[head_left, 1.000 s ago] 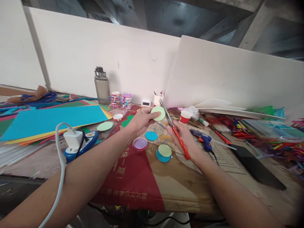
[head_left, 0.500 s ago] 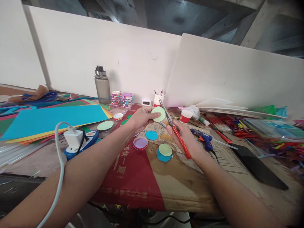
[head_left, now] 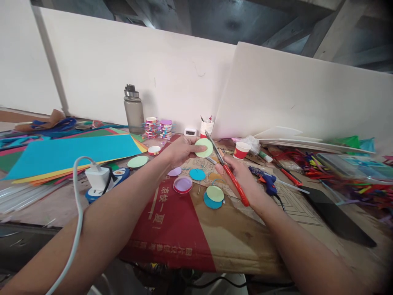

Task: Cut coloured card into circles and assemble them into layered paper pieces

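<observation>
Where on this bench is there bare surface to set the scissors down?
Bare cardboard lies between the forearms, nearer than the stacked paper discs. Crowded: coloured sheets at left, glue gun and craft sticks at right, discs under the hands.

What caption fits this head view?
Left hand holds a light green paper disc; right hand holds red-handled scissors beside it.

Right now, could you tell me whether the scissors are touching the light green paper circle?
Cannot tell: in the head view the scissors blades meet the light green paper circle's right edge, but overlap hides any gap.
</observation>
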`<state>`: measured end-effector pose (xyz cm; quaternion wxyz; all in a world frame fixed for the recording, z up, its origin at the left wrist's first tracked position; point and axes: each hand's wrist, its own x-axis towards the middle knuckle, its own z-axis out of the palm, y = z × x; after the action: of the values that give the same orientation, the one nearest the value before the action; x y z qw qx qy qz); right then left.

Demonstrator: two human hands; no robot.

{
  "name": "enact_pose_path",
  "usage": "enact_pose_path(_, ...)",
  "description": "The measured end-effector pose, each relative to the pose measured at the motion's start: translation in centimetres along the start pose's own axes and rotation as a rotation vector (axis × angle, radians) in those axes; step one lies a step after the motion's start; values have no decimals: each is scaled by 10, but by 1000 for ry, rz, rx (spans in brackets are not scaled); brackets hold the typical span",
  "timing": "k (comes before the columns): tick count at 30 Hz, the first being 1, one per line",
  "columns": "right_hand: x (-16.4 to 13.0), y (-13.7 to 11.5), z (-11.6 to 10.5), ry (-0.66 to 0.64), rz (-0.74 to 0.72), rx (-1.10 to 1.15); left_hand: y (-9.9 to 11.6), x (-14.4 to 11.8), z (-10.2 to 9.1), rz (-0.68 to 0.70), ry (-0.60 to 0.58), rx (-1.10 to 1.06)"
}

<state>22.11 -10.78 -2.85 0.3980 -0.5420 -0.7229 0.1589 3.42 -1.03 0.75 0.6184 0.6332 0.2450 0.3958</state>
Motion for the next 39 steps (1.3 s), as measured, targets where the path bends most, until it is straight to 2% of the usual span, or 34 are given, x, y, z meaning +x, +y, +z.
enact_pose_path(3,2,4,4,35,57,172,-1,-3,2,36,-25,99)
enact_pose_path(6,6,4,3,138,57,345,-4,-6,10,59,-123,248)
enact_pose_path(9,7,1,0,194,21,405,-9,-9,19,46,-190,390)
enact_pose_path(12,6,-1,-2,197,-18,405,-13,-11,26,66,-180,461)
enact_pose_path(16,5,-3,0,244,-31,367,-16,-12,33,65,-177,344)
enact_pose_path(21,6,-5,0,406,10,396,-30,-12,45,22,9,57)
enact_pose_path(24,6,-3,0,436,12,427,-40,-13,53,20,45,-62)
enact_pose_path(27,6,-5,2,422,1,436,-43,-15,57,22,68,-129)
enact_pose_path(32,3,-13,2,359,-1,386,-34,-14,53,1,96,-194)
enact_pose_path(39,1,-7,4,201,-54,204,-24,-7,42,90,187,-344)
